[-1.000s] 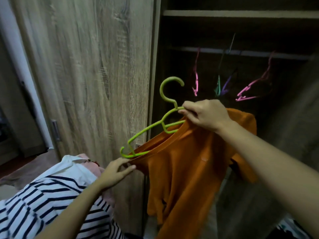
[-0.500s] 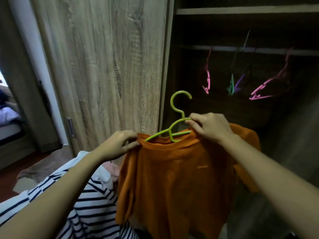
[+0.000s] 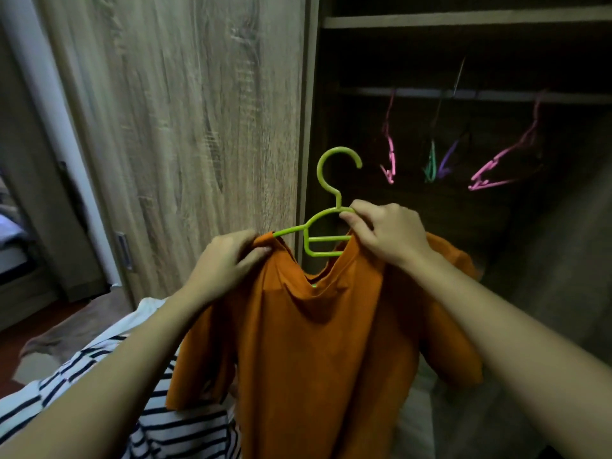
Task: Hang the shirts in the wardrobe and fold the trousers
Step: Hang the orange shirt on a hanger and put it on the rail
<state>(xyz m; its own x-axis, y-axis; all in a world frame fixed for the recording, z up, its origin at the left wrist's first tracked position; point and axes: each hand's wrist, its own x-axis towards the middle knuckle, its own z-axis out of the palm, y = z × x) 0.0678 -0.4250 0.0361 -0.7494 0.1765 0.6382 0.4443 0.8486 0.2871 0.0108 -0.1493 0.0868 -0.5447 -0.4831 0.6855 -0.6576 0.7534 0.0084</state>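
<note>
An orange t-shirt (image 3: 318, 352) hangs on a green plastic hanger (image 3: 326, 226) held up in front of the open wardrobe. My left hand (image 3: 228, 263) pinches the shirt's left shoulder over the hanger's arm. My right hand (image 3: 387, 233) grips the hanger's top bar and the shirt's right shoulder beside the hook. The hook stands upright, below the wardrobe rail (image 3: 463, 94). A black-and-white striped garment (image 3: 99, 385) lies on the bed at lower left.
The closed wooden wardrobe door (image 3: 185, 127) fills the left. Several empty pink, green and purple hangers (image 3: 490, 167) dangle from the rail inside the dark opening. A shelf (image 3: 463, 18) runs above the rail. A doorway is at far left.
The hanger went from tilted to level and rose a little. My left hand moved up from the hanger's low end and pulled the shirt's shoulder over the hanger arm.
</note>
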